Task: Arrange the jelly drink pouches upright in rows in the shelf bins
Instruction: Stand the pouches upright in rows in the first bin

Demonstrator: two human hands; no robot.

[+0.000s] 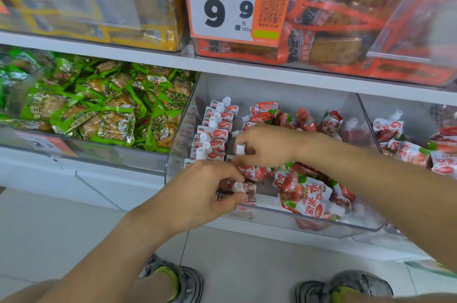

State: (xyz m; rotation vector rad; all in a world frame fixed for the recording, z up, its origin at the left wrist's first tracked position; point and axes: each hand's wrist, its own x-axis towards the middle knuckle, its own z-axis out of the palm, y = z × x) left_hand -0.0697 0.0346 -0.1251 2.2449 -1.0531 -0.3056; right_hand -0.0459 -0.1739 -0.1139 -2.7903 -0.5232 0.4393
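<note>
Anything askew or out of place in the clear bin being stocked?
Yes. In the clear plastic bin, only the left row of white-capped red pouches stands upright; the loose red-and-white strawberry pouches right of it lie flat and jumbled, caps pointing different ways.

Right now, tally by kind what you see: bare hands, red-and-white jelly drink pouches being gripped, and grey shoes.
bare hand: 2, left hand and right hand
gripped red-and-white jelly drink pouch: 2
grey shoe: 2
Total: 6
</note>
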